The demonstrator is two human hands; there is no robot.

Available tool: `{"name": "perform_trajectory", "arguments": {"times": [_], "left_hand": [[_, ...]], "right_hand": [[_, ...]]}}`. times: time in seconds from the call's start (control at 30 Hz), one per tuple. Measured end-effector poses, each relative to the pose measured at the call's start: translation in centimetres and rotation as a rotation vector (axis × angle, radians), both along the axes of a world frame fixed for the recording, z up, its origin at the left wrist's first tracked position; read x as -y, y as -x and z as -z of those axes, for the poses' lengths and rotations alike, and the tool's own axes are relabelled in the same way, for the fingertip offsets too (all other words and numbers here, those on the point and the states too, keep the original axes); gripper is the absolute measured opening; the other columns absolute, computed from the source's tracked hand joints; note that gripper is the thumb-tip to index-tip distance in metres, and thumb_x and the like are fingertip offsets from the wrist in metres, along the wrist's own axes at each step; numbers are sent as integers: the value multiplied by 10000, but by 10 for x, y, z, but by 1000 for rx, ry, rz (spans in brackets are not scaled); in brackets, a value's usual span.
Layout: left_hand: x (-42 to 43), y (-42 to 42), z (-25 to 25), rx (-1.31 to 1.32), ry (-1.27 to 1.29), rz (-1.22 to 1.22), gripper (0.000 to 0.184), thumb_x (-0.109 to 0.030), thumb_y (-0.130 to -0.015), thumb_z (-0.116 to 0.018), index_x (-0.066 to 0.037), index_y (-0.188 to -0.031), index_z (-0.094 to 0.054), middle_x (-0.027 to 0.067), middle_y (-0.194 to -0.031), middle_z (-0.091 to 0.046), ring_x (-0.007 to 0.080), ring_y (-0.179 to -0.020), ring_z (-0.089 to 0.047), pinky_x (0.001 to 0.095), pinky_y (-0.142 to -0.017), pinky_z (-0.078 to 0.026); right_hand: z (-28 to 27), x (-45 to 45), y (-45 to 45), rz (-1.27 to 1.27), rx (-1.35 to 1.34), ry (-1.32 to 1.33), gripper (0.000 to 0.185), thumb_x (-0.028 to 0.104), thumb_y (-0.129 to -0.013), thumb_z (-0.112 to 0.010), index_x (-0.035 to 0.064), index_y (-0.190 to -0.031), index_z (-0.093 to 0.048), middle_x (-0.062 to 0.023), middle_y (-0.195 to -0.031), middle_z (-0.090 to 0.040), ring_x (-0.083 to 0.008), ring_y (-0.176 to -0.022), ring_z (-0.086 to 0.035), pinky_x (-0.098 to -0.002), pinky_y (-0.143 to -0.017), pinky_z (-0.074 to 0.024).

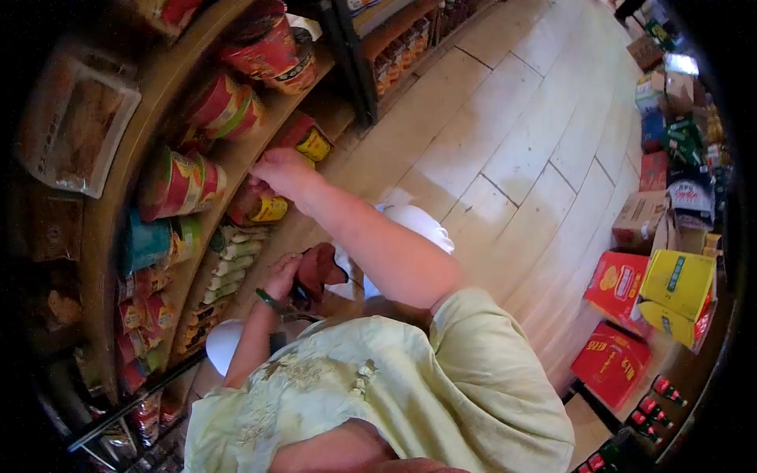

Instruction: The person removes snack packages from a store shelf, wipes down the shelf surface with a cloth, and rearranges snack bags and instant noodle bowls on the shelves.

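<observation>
My right hand (282, 175) reaches to the bottom shelf, its fingers bent together beside red cup noodles with yellow labels (268, 208); whether it grips anything is hidden. Another red and yellow cup (314, 145) stands just beyond it. Lower down, my left hand (281, 277), with a green bangle at the wrist, is by a reddish-brown cloth-like item (321, 270). Its fingers lie close to this item, and their grip cannot be made out. Green and white packets (234, 264) are lined up on the shelf left of my left hand.
Cup noodles (183, 184) and a teal tub (147, 243) fill the shelf above. A black rack post (359, 71) rises beyond the shelf end. Across the tiled floor (505, 165) are red boxes (610, 364), a yellow box (678, 282), cartons (640, 217) and several dark bottles (651, 410).
</observation>
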State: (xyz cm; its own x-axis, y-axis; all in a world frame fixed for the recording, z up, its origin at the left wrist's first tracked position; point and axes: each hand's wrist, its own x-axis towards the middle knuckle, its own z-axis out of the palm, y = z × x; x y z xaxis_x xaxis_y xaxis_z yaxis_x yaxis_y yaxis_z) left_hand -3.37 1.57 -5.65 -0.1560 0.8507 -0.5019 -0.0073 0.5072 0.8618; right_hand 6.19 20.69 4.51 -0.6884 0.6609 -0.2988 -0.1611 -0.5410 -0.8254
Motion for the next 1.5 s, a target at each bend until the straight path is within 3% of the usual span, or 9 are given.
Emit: {"name": "perform_trajectory", "arguments": {"times": [0.23, 0.3, 0.4, 0.47, 0.57, 1.1, 1.17, 1.3, 1.5], "left_hand": [[-7, -20, -13, -229, 142, 220, 207, -208, -855, -497, -24, -898, -582, 9, -807, -575, 100, -728, -517, 239, -676, -428], [3, -11, 0, -466, -177, 408, 218, -225, -864, -488, -30, -885, -583, 7, -782, -569, 95, -708, -510, 238, -665, -427], [14, -15, -6, -446, 10, 277, 225, -234, -868, -487, -31, -878, -582, 3, -770, -568, 93, -696, -509, 235, -659, -428], [22, -17, -7, -352, 190, 168, 278, -235, -860, -421, -4, -911, -568, 137, -878, -595, 207, -823, -554, 306, -749, -419], [34, -16, -8, -363, 121, 116, 228, -232, -867, -496, -27, -862, -594, -4, -777, -573, 87, -702, -511, 235, -662, -432], [84, -1, 19, -262, 120, 11, 252, -244, -860, -486, -16, -928, -568, 26, -799, -572, 120, -743, -501, 275, -686, -422], [77, -8, 12, -493, 62, 66, 282, -269, -866, -481, -10, -861, -592, 5, -741, -577, 99, -691, -502, 254, -647, -424], [69, -6, 34, -334, 86, 49, 311, -284, -864, -474, 7, -864, -583, 33, -735, -577, 108, -693, -508, 264, -647, -426], [45, -9, 44, -460, 121, 176, 314, -296, -863, -466, -3, -867, -578, 91, -743, -590, 160, -705, -532, 298, -668, -432]], "right_hand": [[9, -17, -15, 133, -102, 76, 180, 222, -826, -529, 53, -765, -544, -46, -727, -571, -132, -649, -561, -242, -590, -471], [7, -18, -17, 134, -80, 67, 177, 213, -835, -509, 56, -760, -543, -49, -724, -571, -134, -650, -560, -248, -590, -472], [10, -19, -12, 198, -100, 111, 154, 187, -841, -484, 59, -777, -542, -51, -738, -574, -137, -654, -560, -255, -590, -472], [12, -18, -9, 205, -81, 104, 146, 179, -843, -475, 59, -793, -540, -50, -748, -576, -137, -656, -559, -256, -590, -471], [12, -16, -3, 201, -54, 90, 133, 165, -845, -463, 57, -820, -537, -49, -765, -577, -140, -657, -558, -258, -591, -471], [2, 10, 6, 169, -64, 76, 104, 100, -815, -463, 33, -869, -522, -66, -778, -571, -162, -681, -566, -283, -615, -484], [6, 8, 8, 178, -79, 68, 111, 105, -815, -465, 31, -874, -523, -66, -778, -573, -162, -682, -566, -283, -616, -483], [7, 3, 10, 184, -78, 75, 127, 114, -814, -471, 26, -890, -523, -71, -786, -576, -164, -690, -569, -280, -618, -483], [6, -3, 14, 136, -89, 80, 108, 92, -807, -484, 23, -880, -523, -83, -776, -579, -166, -664, -573, -269, -600, -482]]}}
